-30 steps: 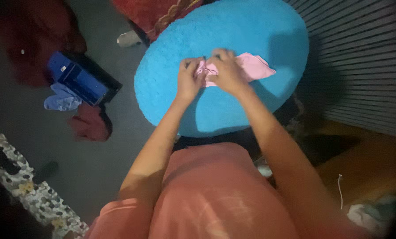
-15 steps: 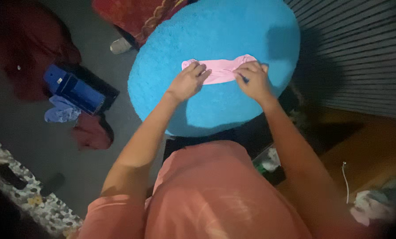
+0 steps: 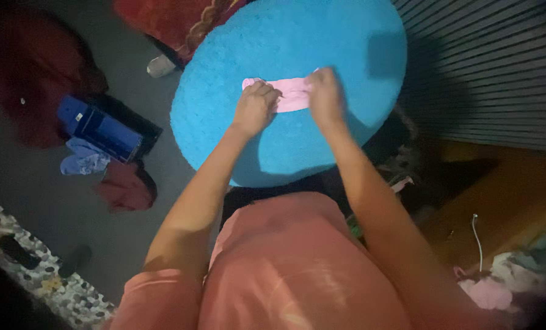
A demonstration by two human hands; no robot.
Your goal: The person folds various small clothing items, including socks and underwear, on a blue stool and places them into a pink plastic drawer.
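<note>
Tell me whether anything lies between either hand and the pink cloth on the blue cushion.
Nothing visible does. The left hand and the right hand both rest directly on the pink cloth, which lies on the blue cushion.

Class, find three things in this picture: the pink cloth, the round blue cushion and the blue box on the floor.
pink cloth (image 3: 291, 95), head view, on the strip showing between the two hands.
round blue cushion (image 3: 285, 36), head view, on its bare fuzzy top.
blue box (image 3: 99, 127), head view, on its long blue face.

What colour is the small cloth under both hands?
Pale pink cloth, on the bright blue round cushion; head view.
</note>
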